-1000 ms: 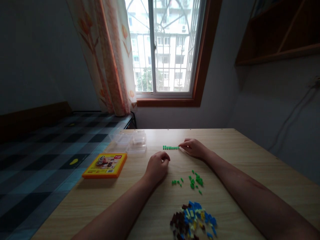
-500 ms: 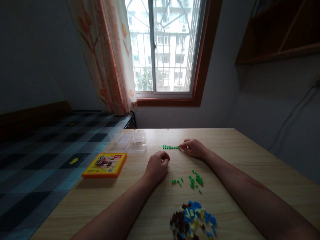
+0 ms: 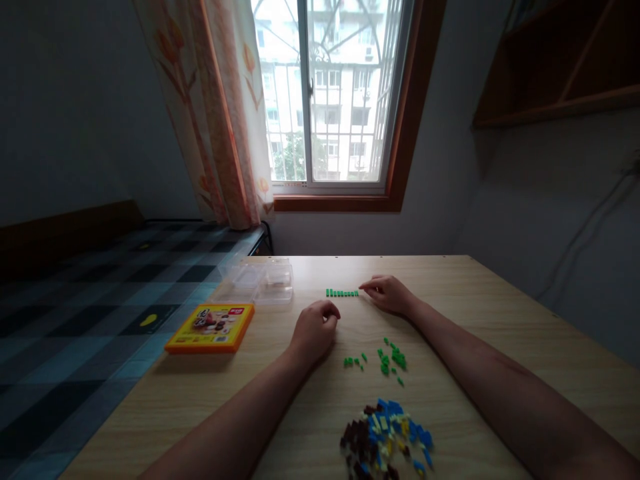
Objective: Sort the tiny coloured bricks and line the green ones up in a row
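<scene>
A short row of small green building bricks runs across the far middle of the table. Just off its right end is my right hand, fingers stretched toward the last brick with a small gap between; no brick shows in them. My left hand rests on the table nearer to me, below the row's left end. Its fingers are curled in, and whatever they may hold is hidden. Loose green bricks lie scattered between my forearms, with a few more to their left.
Closer to me is a mixed pile of brown, blue and yellow bricks. On the left stand a yellow-orange box and clear plastic trays. A bed with a checked cover adjoins the table's left side.
My right hand has drawn back slightly from the row's right end, baring the last green brick there. The left hand stays in place.
</scene>
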Demonstrator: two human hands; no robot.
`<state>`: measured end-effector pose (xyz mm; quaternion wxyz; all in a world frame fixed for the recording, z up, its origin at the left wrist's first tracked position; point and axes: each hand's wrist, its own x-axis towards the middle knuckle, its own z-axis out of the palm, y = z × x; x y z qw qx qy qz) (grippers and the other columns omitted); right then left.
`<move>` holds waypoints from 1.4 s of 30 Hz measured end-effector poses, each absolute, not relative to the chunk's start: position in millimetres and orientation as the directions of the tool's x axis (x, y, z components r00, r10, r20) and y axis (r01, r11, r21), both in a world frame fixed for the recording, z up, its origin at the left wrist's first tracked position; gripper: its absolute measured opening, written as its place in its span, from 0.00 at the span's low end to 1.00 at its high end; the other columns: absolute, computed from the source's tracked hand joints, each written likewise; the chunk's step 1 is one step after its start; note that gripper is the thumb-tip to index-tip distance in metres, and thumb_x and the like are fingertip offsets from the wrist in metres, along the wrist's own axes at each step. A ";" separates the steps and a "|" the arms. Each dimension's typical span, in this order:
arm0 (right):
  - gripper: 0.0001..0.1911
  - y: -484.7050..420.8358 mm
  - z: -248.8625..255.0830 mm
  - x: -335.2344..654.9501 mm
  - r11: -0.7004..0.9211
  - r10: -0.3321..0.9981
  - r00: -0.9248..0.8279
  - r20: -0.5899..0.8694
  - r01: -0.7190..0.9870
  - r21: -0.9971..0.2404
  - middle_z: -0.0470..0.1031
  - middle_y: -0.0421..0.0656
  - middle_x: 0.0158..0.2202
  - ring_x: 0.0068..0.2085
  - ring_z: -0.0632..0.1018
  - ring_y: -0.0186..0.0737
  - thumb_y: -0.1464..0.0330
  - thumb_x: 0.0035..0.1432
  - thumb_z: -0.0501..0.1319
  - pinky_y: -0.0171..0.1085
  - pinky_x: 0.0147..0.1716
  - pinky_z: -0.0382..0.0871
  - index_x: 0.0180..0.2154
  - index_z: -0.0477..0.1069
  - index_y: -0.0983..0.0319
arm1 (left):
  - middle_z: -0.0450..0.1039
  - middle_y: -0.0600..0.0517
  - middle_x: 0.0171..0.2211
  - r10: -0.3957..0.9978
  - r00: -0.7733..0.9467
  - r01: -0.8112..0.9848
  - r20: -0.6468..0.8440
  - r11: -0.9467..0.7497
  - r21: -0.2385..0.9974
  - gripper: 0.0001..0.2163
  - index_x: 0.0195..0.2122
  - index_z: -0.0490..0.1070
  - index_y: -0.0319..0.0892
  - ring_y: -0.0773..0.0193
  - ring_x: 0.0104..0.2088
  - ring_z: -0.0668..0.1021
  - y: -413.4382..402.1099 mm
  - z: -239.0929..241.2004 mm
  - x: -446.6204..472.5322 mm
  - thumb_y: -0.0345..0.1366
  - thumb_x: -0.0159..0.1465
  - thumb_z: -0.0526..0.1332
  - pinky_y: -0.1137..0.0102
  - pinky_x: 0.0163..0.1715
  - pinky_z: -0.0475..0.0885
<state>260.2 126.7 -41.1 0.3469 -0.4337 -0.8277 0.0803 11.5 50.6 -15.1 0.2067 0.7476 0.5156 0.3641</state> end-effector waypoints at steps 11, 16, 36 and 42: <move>0.14 142.0 -48.4 275.7 0.399 0.900 -0.039 0.434 0.470 -0.787 0.73 0.40 0.22 0.23 0.65 0.33 0.63 0.53 0.61 0.33 0.24 0.57 0.36 0.80 0.65 | 0.77 0.50 0.38 0.729 0.648 0.394 0.221 -0.569 0.722 0.13 0.39 0.79 0.42 0.59 0.42 0.76 55.6 -17.5 5.3 0.30 0.52 0.65 0.66 0.46 0.70; 0.19 142.5 -45.5 280.4 0.220 0.963 0.136 0.234 0.107 -0.969 0.60 0.33 0.16 0.17 0.56 0.28 0.59 0.51 0.61 0.32 0.15 0.46 0.39 0.77 0.66 | 0.74 0.47 0.50 0.633 0.754 0.241 0.178 -0.518 0.821 0.17 0.42 0.79 0.42 0.55 0.52 0.74 64.7 -19.1 -0.5 0.35 0.49 0.70 0.64 0.54 0.68; 0.15 59.0 -45.4 286.7 0.133 0.990 0.054 0.128 -0.089 -0.987 0.52 0.28 0.14 0.15 0.50 0.25 0.60 0.48 0.64 0.30 0.13 0.39 0.34 0.72 0.64 | 0.72 0.46 0.54 0.584 0.804 0.366 0.116 -0.639 0.677 0.05 0.29 0.79 0.41 0.54 0.53 0.73 62.5 -14.5 -4.7 0.34 0.52 0.69 0.67 0.53 0.67; 0.15 48.0 -44.8 284.3 0.142 0.990 0.042 0.138 -0.108 -0.984 0.52 0.29 0.15 0.16 0.50 0.26 0.60 0.48 0.64 0.30 0.14 0.39 0.34 0.73 0.64 | 0.73 0.46 0.53 0.603 0.784 0.369 0.144 -0.640 0.674 0.04 0.29 0.79 0.41 0.54 0.52 0.74 58.7 -12.3 -4.8 0.33 0.52 0.68 0.66 0.52 0.67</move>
